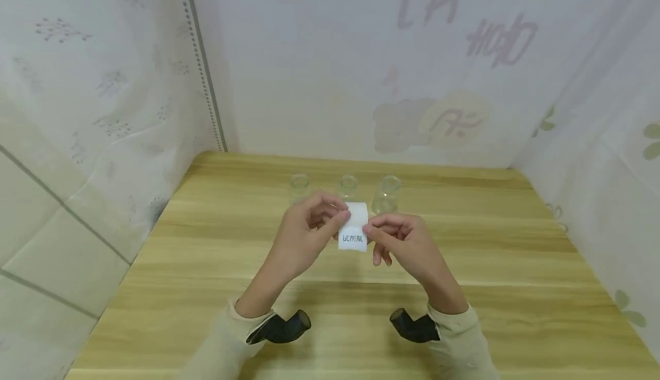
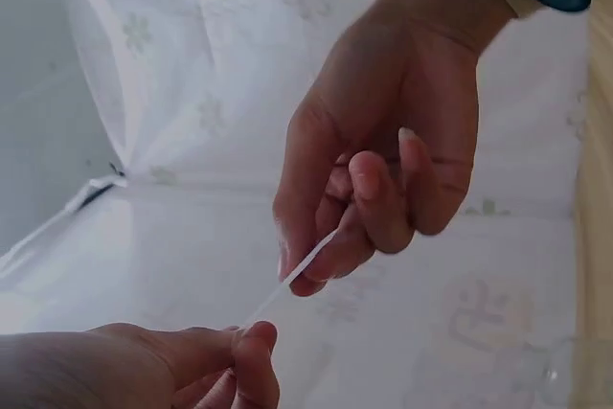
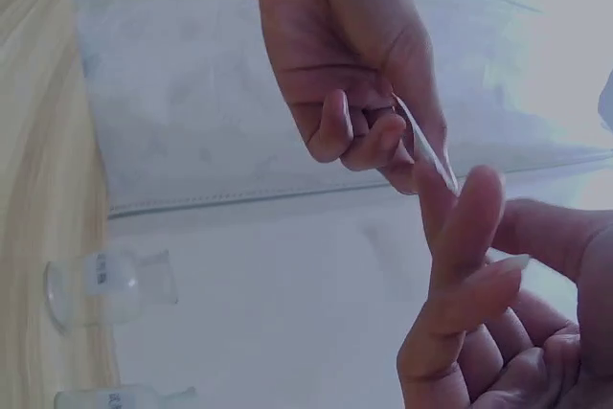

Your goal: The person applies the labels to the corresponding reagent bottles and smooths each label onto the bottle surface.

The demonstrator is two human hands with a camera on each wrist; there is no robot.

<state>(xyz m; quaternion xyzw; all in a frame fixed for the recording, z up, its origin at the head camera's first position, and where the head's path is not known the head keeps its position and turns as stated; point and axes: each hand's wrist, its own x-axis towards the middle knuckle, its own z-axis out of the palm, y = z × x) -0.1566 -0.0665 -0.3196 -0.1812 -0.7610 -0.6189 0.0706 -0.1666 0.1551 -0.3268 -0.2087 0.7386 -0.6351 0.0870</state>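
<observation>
A small white paper label (image 1: 356,212) with printed black characters is held up between both hands in the head view. My left hand (image 1: 301,234) pinches its left edge with thumb and forefinger. At the right edge, my right hand (image 1: 409,248) pinches it between thumb and fingertips. Edge-on, the label (image 2: 311,261) looks like a thin white strip in the left wrist view. Behind the hands stand three clear glass bottles: a left bottle (image 1: 299,185), a middle bottle (image 1: 348,184) and a right bottle (image 1: 387,195). The hands partly hide the left and middle ones.
All the bottles stand on a wood-grain table (image 1: 232,225). In the right wrist view, one glass bottle (image 3: 129,289) bears a label with dark print. Pale patterned curtains (image 1: 309,82) enclose the back and sides. Black curved pieces (image 1: 281,329) sit at both cuffs.
</observation>
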